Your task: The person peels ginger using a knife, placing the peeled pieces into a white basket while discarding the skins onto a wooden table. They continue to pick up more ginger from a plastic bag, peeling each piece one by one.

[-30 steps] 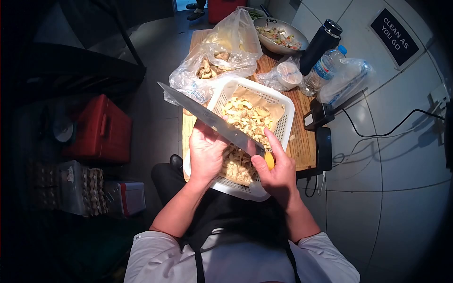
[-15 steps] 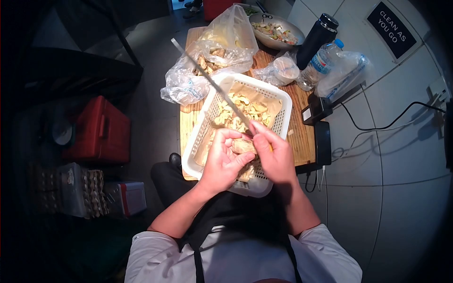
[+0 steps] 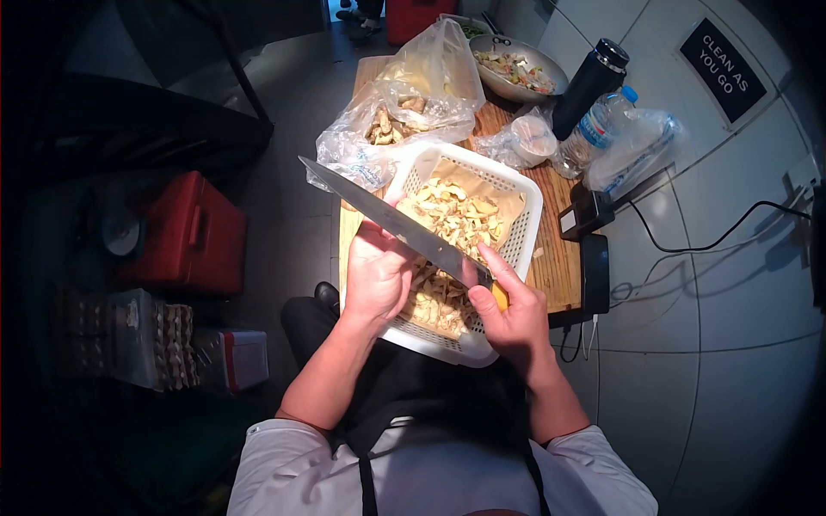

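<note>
My right hand (image 3: pixel 513 311) is closed around the yellow handle of a large kitchen knife (image 3: pixel 387 217). Its broad blade slants up and left across the white basket, face toward me. My left hand (image 3: pixel 379 273) is behind the blade over the basket's left side; its fingers are mostly hidden, so whether it holds anything cannot be seen. Below both hands, the perforated white plastic basket (image 3: pixel 533 206) is lined with brown paper and holds many pale cut pieces, apparently ginger (image 3: pixel 456 211). Beyond it, a clear plastic bag (image 3: pixel 443 64) contains knobbly ginger roots (image 3: pixel 387 127).
The basket stands on a wooden table (image 3: pixel 555 267). Toward the back are a pan (image 3: pixel 520 73) of chopped food, a dark flask (image 3: pixel 589 90), a water bottle (image 3: pixel 594 133) and a wrapped cup (image 3: pixel 532 139). A red cooler (image 3: pixel 194 236) and egg trays (image 3: pixel 176 344) are at left.
The knife blade has turned from edge-on to showing its broad face and lies lower. My hands have moved apart, the left one leftward. The ginger root between them is no longer visible.
</note>
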Demonstrator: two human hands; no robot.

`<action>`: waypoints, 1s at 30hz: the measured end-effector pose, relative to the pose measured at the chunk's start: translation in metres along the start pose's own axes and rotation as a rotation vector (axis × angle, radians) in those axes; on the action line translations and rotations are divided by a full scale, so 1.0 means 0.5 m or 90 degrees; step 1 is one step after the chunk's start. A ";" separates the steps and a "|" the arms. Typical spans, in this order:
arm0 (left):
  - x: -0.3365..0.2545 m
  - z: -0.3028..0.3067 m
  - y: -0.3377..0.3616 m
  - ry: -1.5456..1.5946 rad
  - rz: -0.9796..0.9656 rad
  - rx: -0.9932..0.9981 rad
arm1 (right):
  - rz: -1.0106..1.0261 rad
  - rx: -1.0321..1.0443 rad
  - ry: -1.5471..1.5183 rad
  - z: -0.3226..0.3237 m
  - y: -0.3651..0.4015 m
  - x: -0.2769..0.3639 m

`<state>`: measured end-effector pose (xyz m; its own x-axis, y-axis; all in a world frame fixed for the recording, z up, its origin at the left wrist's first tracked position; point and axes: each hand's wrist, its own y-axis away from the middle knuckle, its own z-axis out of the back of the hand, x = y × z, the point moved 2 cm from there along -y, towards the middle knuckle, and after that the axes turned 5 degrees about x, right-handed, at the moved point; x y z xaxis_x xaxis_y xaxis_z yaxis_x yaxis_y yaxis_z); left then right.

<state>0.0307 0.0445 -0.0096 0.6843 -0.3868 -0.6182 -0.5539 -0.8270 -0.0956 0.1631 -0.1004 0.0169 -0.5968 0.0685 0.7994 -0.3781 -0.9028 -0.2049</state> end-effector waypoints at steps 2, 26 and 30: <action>-0.003 0.002 -0.003 0.001 -0.011 0.012 | -0.001 -0.006 0.025 0.000 0.001 0.002; -0.022 0.003 -0.011 -0.034 0.016 0.006 | -0.091 0.034 0.094 0.011 0.022 -0.001; -0.015 0.005 0.004 -0.054 0.060 0.080 | -0.070 0.037 0.091 0.012 0.019 0.003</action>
<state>0.0232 0.0467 -0.0069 0.5873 -0.4199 -0.6920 -0.6718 -0.7297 -0.1274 0.1631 -0.1116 0.0195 -0.6499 0.2240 0.7263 -0.4080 -0.9090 -0.0847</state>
